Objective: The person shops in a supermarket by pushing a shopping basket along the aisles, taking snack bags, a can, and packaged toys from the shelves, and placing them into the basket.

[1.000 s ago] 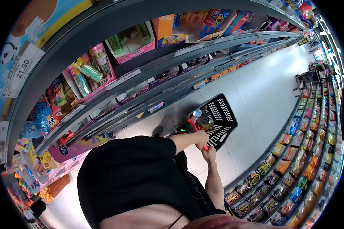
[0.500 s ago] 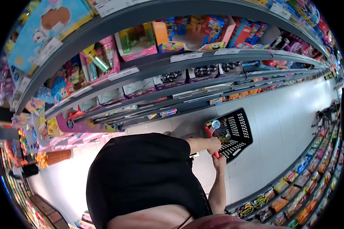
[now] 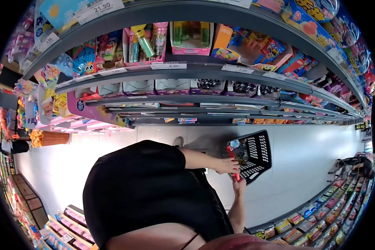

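Note:
A black shopping basket [image 3: 260, 146] with a perforated wall hangs tilted over the floor, to the right of my body. My left hand [image 3: 227, 166] reaches across my front, its fingers laid over the basket's red handle [image 3: 236, 175]. Below it, my right hand [image 3: 239, 186] is closed around the handle's lower end. Inside the basket lies a round, clear-and-blue item [image 3: 235, 144], with other goods partly hidden by the handle and my left hand.
Shelves of packaged sweets and toys [image 3: 191, 35] curve across the top, with price labels [image 3: 168, 66] along their edges. More snack shelves [image 3: 316, 212] stand at lower right. Pale floor tiles [image 3: 304, 166] run between them. An orange wicker-like basket [image 3: 54, 138] stands at left.
The view has turned, so the shelves now sit more level and lower. The basket shifts slightly down in view. My left hand's fingers reach further across the handle, while my right hand keeps its hold.

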Demonstrator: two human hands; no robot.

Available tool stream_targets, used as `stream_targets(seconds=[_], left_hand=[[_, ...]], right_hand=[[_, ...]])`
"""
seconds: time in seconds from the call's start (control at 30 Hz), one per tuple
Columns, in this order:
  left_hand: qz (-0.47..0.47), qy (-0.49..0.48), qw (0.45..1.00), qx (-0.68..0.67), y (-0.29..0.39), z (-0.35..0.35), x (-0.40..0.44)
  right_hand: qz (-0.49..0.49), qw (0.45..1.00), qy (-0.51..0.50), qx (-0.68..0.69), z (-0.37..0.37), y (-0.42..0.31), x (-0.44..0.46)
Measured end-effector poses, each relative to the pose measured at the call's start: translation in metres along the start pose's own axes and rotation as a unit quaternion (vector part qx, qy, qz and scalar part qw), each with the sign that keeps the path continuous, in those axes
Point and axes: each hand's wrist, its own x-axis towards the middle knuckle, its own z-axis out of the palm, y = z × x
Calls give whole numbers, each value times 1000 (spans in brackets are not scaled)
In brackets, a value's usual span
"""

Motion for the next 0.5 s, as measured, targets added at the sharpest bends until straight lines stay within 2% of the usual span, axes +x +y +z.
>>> stream_targets(seconds=[0.03, 0.1, 0.13, 0.17, 0.2, 0.37, 0.5], left_hand=[[2, 9, 1000, 1, 3, -8, -4], [-38, -89, 995, -35, 8, -25, -12], [-39, -98, 994, -22, 8, -24, -13], [-36, -94, 995, -21, 9, -23, -14], [-53, -99, 993, -30, 11, -27, -16], [-61, -76, 995, 14, 3, -17, -13], [-46, -127, 989, 67, -8, -1, 10]], right_hand=[[13, 1000, -6, 11, 5, 4, 1], [39, 998, -21, 46, 12, 3, -2], [44, 997, -27, 60, 15, 0, -3], [49, 996, -34, 74, 16, -1, -5], [1, 998, -9, 66, 27, 10, -1], [30, 998, 1, 48, 39, 12, 6], [29, 996, -1, 80, 41, 9, 9]])
